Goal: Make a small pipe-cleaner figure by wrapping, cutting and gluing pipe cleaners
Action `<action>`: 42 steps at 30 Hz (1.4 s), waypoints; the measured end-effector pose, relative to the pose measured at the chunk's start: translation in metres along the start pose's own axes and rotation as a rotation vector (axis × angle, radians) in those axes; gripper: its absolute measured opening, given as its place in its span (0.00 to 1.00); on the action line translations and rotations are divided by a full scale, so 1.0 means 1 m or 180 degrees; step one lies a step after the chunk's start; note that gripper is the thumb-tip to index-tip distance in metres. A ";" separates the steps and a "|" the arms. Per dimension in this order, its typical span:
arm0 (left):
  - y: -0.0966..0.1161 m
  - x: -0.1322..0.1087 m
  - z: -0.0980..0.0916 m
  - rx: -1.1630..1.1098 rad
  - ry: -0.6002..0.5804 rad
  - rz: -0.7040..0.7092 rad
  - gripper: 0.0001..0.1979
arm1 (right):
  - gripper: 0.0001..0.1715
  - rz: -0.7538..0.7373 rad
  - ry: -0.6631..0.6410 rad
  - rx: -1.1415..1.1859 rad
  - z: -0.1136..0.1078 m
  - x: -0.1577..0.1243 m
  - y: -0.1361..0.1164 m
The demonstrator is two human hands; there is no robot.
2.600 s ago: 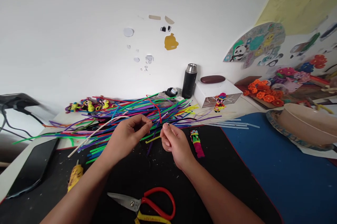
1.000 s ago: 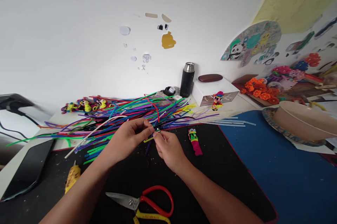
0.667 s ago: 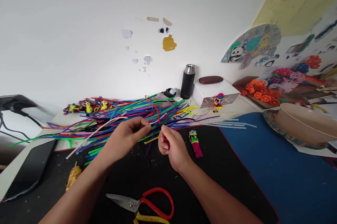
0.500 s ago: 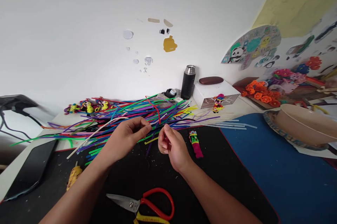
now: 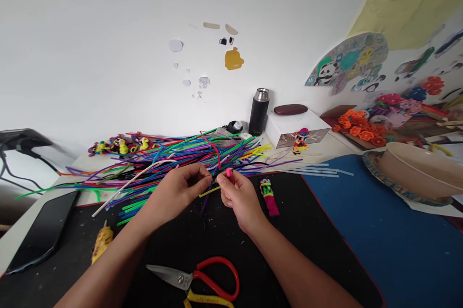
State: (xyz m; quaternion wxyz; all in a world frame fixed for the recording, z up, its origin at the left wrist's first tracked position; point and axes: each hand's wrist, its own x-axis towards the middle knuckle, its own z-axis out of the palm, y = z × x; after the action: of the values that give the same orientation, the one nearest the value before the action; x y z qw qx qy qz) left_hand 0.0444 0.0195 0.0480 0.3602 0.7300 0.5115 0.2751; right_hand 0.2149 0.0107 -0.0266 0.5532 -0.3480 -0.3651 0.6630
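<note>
My right hand is closed in a pinch, and a small bright pink piece shows at its thumb and fingertip. Close by on the left, my left hand pinches with thumb and forefinger; what lies between those fingertips is too small to make out. Behind both hands spreads a heap of coloured pipe cleaners. Just right of my right hand, a small pipe-cleaner figure body in magenta, yellow and green rests on the black mat. Scissors with red and yellow handles lie in front of me.
At the left are a black phone and a yellow patterned tool with a pointed tip. A black flask, a white box and a finished figure stand by the wall. A bowl sits at the right.
The pink piece now shows at my right fingertips, where it was hidden before. My left hand has shifted slightly right, and the two hands' fingertips are closer together.
</note>
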 end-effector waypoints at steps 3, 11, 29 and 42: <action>0.001 0.001 0.000 -0.0019 -0.0057 -0.0017 0.19 | 0.23 -0.0002 -0.0015 -0.0052 0.001 -0.001 0.000; -0.006 0.005 -0.001 -0.0522 0.0086 -0.0072 0.22 | 0.22 0.0142 -0.0125 -0.0095 0.004 -0.004 -0.001; -0.015 0.008 -0.004 -0.1169 -0.0107 -0.0182 0.21 | 0.22 0.0313 -0.0386 -0.0177 0.004 -0.006 0.002; -0.015 0.008 -0.004 -0.1212 -0.0052 -0.0259 0.17 | 0.26 0.0284 -0.0366 -0.0077 0.005 -0.007 0.001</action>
State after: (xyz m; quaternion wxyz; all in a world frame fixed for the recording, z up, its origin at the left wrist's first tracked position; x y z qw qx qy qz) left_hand 0.0356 0.0312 0.0384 0.5068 0.6296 0.4764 0.3462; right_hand 0.2113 0.0036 -0.0243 0.4970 -0.3320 -0.3884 0.7014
